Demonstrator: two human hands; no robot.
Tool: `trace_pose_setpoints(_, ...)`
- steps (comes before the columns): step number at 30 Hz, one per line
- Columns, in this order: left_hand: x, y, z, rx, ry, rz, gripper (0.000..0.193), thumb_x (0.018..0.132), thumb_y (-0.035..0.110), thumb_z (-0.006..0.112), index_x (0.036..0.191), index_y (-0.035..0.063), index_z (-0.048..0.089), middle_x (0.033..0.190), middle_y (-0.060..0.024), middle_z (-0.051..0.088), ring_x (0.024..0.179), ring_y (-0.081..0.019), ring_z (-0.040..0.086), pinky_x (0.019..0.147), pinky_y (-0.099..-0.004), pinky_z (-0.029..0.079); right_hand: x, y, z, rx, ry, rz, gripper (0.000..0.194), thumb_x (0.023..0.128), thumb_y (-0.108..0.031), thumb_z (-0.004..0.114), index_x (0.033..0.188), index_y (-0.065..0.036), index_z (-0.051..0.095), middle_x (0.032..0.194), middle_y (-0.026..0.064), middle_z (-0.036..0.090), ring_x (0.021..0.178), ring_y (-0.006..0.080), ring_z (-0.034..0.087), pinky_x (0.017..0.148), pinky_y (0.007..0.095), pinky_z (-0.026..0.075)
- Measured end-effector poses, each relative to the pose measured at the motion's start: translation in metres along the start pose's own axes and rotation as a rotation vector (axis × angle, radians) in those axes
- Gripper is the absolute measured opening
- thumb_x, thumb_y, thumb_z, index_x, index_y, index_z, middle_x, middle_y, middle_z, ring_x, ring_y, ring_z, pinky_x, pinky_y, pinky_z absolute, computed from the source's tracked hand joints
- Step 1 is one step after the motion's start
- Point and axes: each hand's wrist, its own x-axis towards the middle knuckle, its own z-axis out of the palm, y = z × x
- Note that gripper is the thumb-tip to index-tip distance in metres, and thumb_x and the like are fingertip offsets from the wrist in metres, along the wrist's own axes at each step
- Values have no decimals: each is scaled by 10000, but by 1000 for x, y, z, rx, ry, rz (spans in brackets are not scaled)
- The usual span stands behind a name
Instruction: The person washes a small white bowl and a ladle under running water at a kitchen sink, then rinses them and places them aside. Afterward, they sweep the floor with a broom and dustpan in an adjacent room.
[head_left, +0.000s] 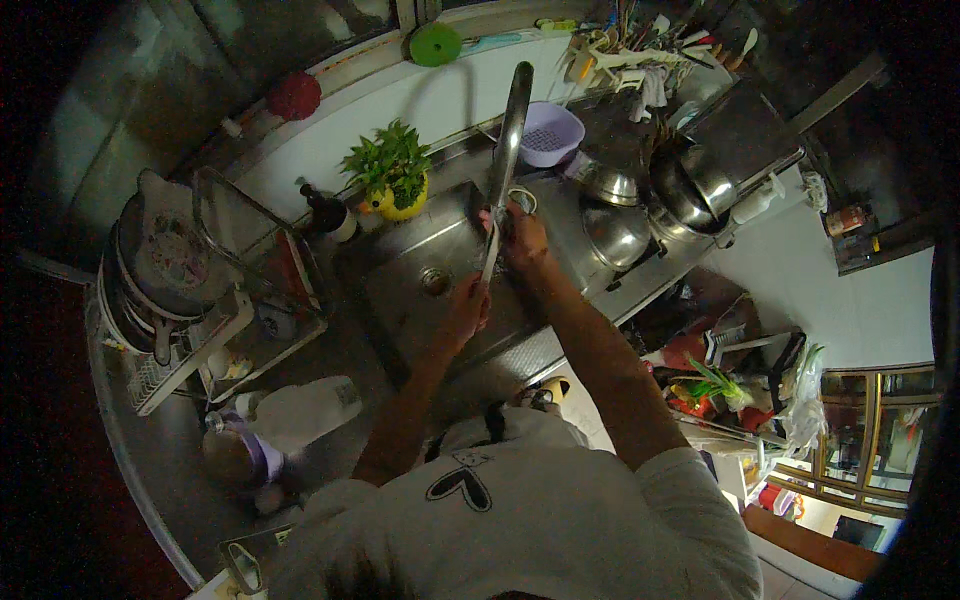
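Both hands are over the right part of a stainless steel sink (405, 300), under a curved metal faucet (514, 127). My left hand (471, 304) is closed around the lower end of a long, narrow, pale object (491, 255), perhaps a knife; blur and dim light leave its kind unsettled. At the object's upper end, just below the faucet's tip, is my right hand (525, 236), its fingers bent around something dark that I cannot make out. A pale ring-shaped thing (523, 199) shows just above the right hand. The sink's drain (435, 281) lies left of the hands.
Behind the sink stand a leafy plant in a yellow pot (397, 199), a dark bottle (330, 214) and a purple basket (551, 135). Metal bowls (619, 232) and pans are on the right. A dish rack (262, 352) and plastic bottles (307, 409) stand on the left.
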Motion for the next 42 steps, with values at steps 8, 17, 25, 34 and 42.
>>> trace_pose_setpoints(8,38,-28,-10,267,217,168,239,991,243,424,1104,58,525,738,-38,560,612,-121,525,554,-289,439,-56,35,29,-273,7,-50,368,959,-304,442,1063,25,568,996,148,651,832,222,648,727,304,512)
trace_pose_setpoints(17,73,14,-70,376,127,8,309,920,272,564,1115,34,527,872,-56,597,756,-148,604,666,-306,484,-71,15,8,-128,-144,119,163,896,-203,558,859,-51,600,758,47,603,610,143,566,540,274,439)
trace_pose_setpoints(25,136,36,-21,967,378,366,264,899,232,563,984,-17,577,689,-145,647,625,-270,652,624,-412,516,-105,-9,42,161,2,350,195,888,-258,557,782,-96,538,577,-22,382,481,96,368,453,253,296)
trace_pose_setpoints(34,149,48,-41,1102,105,79,354,918,335,519,877,17,672,707,-158,654,638,-233,659,609,-389,517,-104,-19,17,-213,-137,324,338,940,-388,482,753,-107,496,565,-15,380,441,110,342,403,276,273)
trace_pose_setpoints(42,108,-39,-31,-379,82,48,442,904,380,560,1196,49,531,948,-85,669,660,-173,606,625,-315,504,-95,31,1,-805,-119,337,348,909,-405,553,967,-65,599,693,28,562,598,121,499,521,273,407)
